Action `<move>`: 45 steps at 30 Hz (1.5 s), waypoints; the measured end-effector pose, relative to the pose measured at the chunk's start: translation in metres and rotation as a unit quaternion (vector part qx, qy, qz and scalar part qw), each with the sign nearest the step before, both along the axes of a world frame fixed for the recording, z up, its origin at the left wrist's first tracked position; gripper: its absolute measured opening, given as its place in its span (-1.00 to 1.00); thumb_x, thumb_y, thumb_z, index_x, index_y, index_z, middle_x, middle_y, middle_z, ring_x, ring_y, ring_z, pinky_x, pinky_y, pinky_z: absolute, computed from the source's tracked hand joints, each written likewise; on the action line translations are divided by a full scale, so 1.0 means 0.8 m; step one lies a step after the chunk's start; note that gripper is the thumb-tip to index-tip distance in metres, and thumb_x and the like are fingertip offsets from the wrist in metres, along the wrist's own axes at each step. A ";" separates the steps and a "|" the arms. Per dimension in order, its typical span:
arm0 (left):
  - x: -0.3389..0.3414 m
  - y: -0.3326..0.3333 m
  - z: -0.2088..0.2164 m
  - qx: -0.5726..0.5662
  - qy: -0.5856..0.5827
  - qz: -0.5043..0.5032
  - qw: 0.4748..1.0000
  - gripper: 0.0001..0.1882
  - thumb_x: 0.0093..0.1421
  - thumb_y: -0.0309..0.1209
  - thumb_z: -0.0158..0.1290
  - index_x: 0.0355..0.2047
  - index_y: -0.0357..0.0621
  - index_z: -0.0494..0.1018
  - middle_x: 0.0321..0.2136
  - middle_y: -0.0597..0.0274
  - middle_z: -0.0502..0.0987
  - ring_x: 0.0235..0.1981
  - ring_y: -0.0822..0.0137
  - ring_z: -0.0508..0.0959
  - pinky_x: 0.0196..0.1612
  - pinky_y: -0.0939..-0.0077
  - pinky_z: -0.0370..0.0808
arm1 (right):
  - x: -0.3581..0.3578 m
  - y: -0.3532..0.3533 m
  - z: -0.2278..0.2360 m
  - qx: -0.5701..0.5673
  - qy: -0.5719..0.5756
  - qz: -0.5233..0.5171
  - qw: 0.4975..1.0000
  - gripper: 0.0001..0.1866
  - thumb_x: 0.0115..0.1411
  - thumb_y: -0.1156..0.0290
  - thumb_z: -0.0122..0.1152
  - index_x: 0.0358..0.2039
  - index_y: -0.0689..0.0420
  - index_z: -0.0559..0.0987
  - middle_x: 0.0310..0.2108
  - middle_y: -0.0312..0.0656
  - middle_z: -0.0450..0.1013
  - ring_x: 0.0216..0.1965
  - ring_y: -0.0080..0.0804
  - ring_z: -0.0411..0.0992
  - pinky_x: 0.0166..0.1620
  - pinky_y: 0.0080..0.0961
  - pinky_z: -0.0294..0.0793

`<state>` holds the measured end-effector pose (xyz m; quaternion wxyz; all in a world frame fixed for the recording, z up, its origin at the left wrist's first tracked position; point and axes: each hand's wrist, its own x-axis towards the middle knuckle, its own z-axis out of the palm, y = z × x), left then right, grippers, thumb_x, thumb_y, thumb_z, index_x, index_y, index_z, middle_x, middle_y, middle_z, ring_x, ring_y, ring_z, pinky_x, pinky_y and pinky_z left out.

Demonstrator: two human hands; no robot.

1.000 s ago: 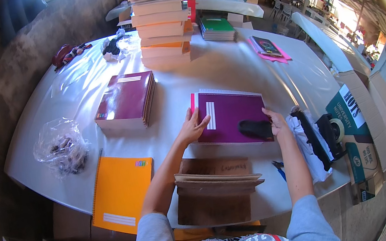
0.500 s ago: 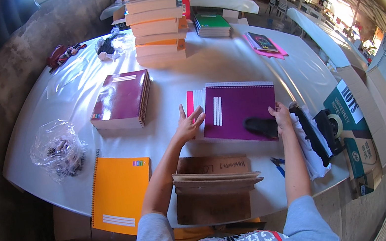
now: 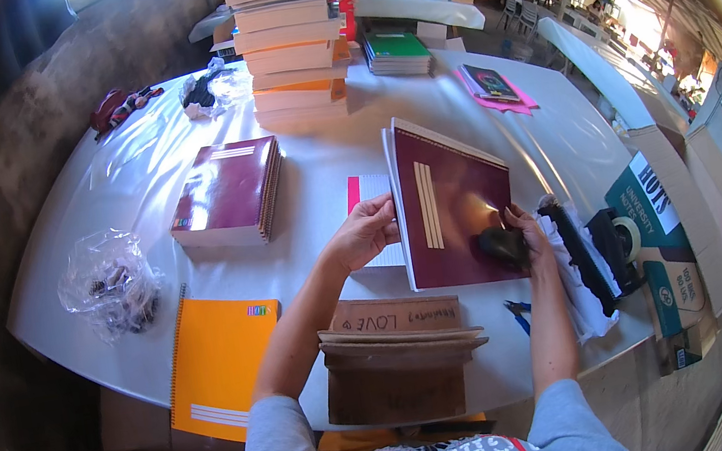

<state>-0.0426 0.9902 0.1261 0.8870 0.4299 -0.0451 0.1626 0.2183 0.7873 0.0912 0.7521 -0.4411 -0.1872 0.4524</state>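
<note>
A maroon spiral notebook (image 3: 453,188) is lifted and tilted in front of me. My left hand (image 3: 369,232) pinches its left edge, while my right hand (image 3: 531,236) grips the lower right side. A dark rounded object (image 3: 502,248) sits against the cover by my right fingers; its kind is unclear. Partly hidden under the raised notebook lies a white ruled pad with a pink strip (image 3: 354,193). To the left are a stack of maroon notebooks (image 3: 224,185) and, nearer me, an orange spiral notebook (image 3: 223,363).
Folded brown cardboard (image 3: 400,360) stands at the near edge. Blue-handled pliers (image 3: 521,318), a black tape dispenser (image 3: 615,248) and a carton (image 3: 648,206) are at right. A tall notebook stack (image 3: 293,49) rises at the back; a clear plastic bag (image 3: 108,282) lies left.
The maroon notebook has gone from nearly flat to raised and tilted, its left side up. My left hand has closed on its left edge. My right hand keeps its grip.
</note>
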 end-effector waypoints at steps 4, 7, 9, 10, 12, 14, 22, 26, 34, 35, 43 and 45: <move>0.004 0.002 -0.009 -0.091 -0.049 -0.049 0.993 -0.75 0.24 -0.40 -0.08 -0.09 -0.17 0.33 -0.32 0.30 0.52 -0.35 0.47 0.57 -0.34 0.67 0.55 | 0.015 0.005 -0.023 0.001 0.024 0.079 0.997 -0.78 0.11 0.45 0.17 -0.21 0.13 0.44 -0.39 -0.34 0.46 -0.35 -0.53 0.47 -0.28 -0.60 0.50; -0.001 0.009 -0.006 -0.125 -0.078 -0.030 0.989 -0.61 0.20 -0.55 -0.09 0.05 -0.17 0.21 -0.36 0.25 0.53 -0.45 0.49 0.57 -0.42 0.64 0.55 | 0.013 0.004 -0.025 -0.001 0.011 0.074 0.997 -0.79 0.12 0.44 0.16 -0.22 0.15 0.43 -0.37 -0.29 0.47 -0.34 -0.47 0.48 -0.23 -0.55 0.50; -0.007 0.020 -0.012 0.019 0.086 0.130 0.988 -0.40 0.11 -0.63 -0.04 0.17 -0.19 0.05 -0.39 0.18 0.53 -0.46 0.48 0.55 -0.43 0.63 0.54 | 0.012 0.001 -0.017 -0.022 0.015 -0.018 0.999 -0.74 0.12 0.46 0.15 -0.16 0.21 0.43 -0.35 -0.25 0.46 -0.31 -0.50 0.46 -0.21 -0.53 0.48; -0.010 0.027 -0.014 0.113 0.148 0.195 0.963 -0.33 0.08 -0.64 -0.02 0.20 -0.20 0.00 -0.40 0.15 0.53 -0.45 0.47 0.55 -0.42 0.61 0.54 | 0.013 0.001 -0.013 -0.021 0.017 -0.019 0.999 -0.74 0.12 0.46 0.15 -0.16 0.21 0.43 -0.35 -0.25 0.46 -0.31 -0.50 0.46 -0.21 -0.53 0.48; -0.006 0.039 -0.019 0.203 0.236 0.265 0.912 -0.25 0.06 -0.65 -0.01 0.23 -0.19 -0.08 -0.39 0.08 0.53 -0.42 0.42 0.55 -0.42 0.57 0.54 | 0.021 0.005 -0.003 -0.062 -0.115 -0.058 0.990 -0.72 0.11 0.49 0.15 -0.14 0.24 0.44 -0.29 -0.18 0.48 -0.27 -0.47 0.45 -0.16 -0.52 0.44; 0.002 0.041 -0.034 0.283 0.286 0.305 0.863 -0.31 -0.01 -0.62 -0.03 0.19 -0.17 0.07 -0.40 -0.01 0.54 -0.37 0.22 0.56 -0.31 0.37 0.53 | 0.029 0.005 -0.014 -0.095 -0.182 -0.091 0.975 -0.72 0.10 0.56 0.13 -0.14 0.28 0.44 -0.26 -0.13 0.49 -0.27 -0.47 0.45 -0.16 -0.58 0.40; 0.016 0.049 -0.080 0.697 0.364 0.291 0.546 -0.56 0.07 -0.33 -0.04 0.01 0.29 0.36 0.03 -0.06 0.28 -0.03 -0.15 0.31 -0.12 0.09 0.41 | -0.001 0.015 0.012 0.013 -0.309 -0.297 0.903 -0.81 0.13 0.53 0.12 -0.23 0.30 0.44 -0.24 -0.14 0.48 -0.22 -0.48 0.42 -0.11 -0.61 0.34; 0.001 0.057 -0.080 0.681 0.387 0.294 0.547 -0.58 0.12 -0.16 -0.03 0.03 0.33 0.35 0.08 -0.10 0.24 0.05 -0.24 0.24 -0.02 0.03 0.34 | -0.047 0.046 0.060 0.000 -0.468 -0.431 0.772 -0.81 0.15 0.55 0.05 -0.21 0.34 0.44 -0.29 -0.11 0.49 -0.23 -0.43 0.46 -0.14 -0.59 0.37; -0.084 0.025 0.071 0.407 0.215 0.382 0.802 0.06 -0.10 -0.16 0.30 0.21 -0.39 -0.11 0.20 -0.24 0.01 0.26 0.06 -0.01 0.23 0.36 0.02 | -0.070 -0.003 0.145 0.188 -0.283 -0.448 0.827 -0.85 0.15 0.51 0.11 -0.24 0.23 0.45 -0.23 -0.22 0.46 -0.20 -0.57 0.39 -0.09 -0.63 0.33; -0.098 -0.002 0.106 0.383 0.205 0.373 0.820 0.11 -0.11 -0.14 0.30 0.23 -0.36 -0.19 0.20 -0.24 0.01 0.27 0.02 -0.05 0.25 0.29 -0.02 | -0.084 -0.028 0.155 0.198 -0.297 -0.414 0.837 -0.82 0.15 0.53 0.11 -0.22 0.23 0.44 -0.21 -0.23 0.46 -0.19 -0.57 0.38 -0.07 -0.62 0.32; -0.239 -0.182 0.127 0.413 0.109 0.401 0.811 -0.65 0.04 -0.64 0.10 -0.14 -0.25 0.33 -0.26 0.10 0.46 -0.14 0.18 0.46 -0.07 0.37 0.39 | -0.245 -0.162 0.111 0.227 -0.241 -0.222 0.917 -0.61 0.08 0.63 0.11 -0.04 0.20 0.34 -0.05 -0.17 0.33 -0.02 -0.42 0.32 0.06 -0.49 0.30; -0.273 -0.188 0.059 0.526 0.153 0.424 0.721 -0.71 0.01 -0.68 0.06 -0.22 -0.26 0.38 -0.31 0.08 0.46 -0.22 0.18 0.46 -0.15 0.38 0.39 | -0.248 -0.184 0.044 0.101 -0.281 -0.213 0.930 -0.64 0.03 0.65 0.16 -0.13 0.19 0.37 -0.16 -0.19 0.36 -0.07 -0.42 0.34 0.00 -0.45 0.36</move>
